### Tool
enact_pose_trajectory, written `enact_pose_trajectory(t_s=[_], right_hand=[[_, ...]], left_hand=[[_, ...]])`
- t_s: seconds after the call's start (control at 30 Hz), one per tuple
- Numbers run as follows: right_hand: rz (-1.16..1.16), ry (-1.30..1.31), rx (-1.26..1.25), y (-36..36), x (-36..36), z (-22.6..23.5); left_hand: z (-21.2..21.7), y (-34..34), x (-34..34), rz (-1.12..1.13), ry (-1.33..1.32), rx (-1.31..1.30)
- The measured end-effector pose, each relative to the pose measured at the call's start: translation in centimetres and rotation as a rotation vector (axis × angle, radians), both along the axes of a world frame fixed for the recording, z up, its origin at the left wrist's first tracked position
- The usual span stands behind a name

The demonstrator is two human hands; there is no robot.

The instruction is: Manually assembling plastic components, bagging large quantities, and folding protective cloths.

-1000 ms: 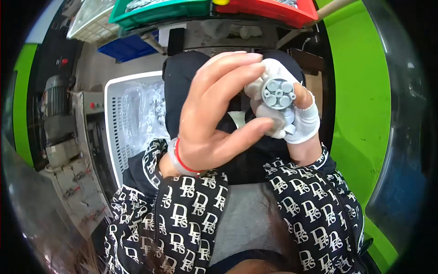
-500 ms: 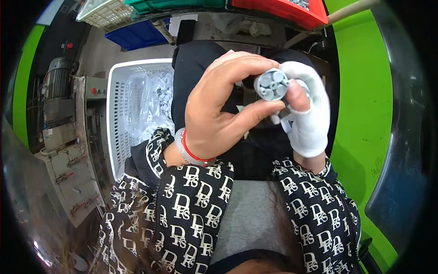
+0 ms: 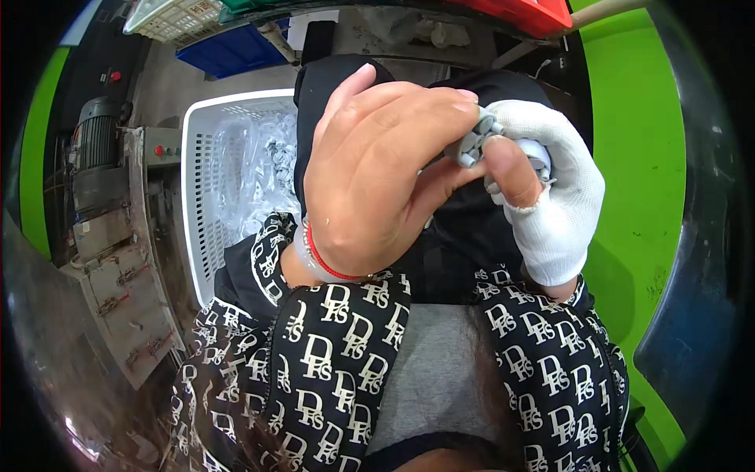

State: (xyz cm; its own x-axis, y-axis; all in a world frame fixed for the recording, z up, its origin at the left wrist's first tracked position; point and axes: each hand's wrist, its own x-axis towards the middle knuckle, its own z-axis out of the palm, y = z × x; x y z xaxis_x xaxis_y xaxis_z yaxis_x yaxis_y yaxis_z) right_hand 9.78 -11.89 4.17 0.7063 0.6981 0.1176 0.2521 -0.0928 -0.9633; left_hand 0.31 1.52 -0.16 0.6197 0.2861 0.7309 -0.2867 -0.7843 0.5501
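Grey disc-like part [image 3: 472, 145] now tips from face-on toward edge-on; left hand [image 3: 370, 169] rolls over to show more of its back, and the gloved right hand [image 3: 554, 197] sits a little farther right than half a second ago.

Left fingers pinch the part at its rim, thumb beneath, mostly hidden. Right thumb, bare through the glove, presses on the part's near side; the other right fingers curl around a pale round piece [image 3: 543, 157], only partly visible.

Progress: part is in hand between the two, not set down. Small round inserts show in its face — whether all are seated, or any remain to fit, cannot tell at this tilt.

Work is held above dark trousers [image 3: 308, 94], no tabletop under the hands. White slotted basket [image 3: 191, 197] at the left holds clear plastic bag [image 3: 236, 173] and a heap of small grey pieces [image 3: 281, 161]. Far side: cream crate [image 3: 174, 16], blue crate [image 3: 232, 53], red bin [image 3: 539, 16]. Grey motor [image 3: 98, 138] and machinery far left; bright green surface [image 3: 633, 118] on the right — floor or panel, unclear.
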Motion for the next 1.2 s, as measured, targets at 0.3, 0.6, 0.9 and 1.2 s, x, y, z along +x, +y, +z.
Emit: enact_pose_trajectory(t_s=[0.3,0.6,0.9,1.2], right_hand=[[0.025,-0.028,0.024,0.3,-0.1,0.1],[0.032,-0.091,-0.036,0.3,-0.1,0.3],[-0.033,0.01,0.015,0.4,0.2,0.1],[-0.021,0.192,0.001,0.7,0.7,-1.0]], left_hand=[[0.1,0.2,-0.2,-0.002,0.016,0.031],[-0.2,0.2,-0.2,0.02,0.019,0.038],[-0.3,0.0,-0.1,-0.064,0.065,-0.17],[-0.2,-1.0,0.1,-0.257,-0.033,-0.926]])
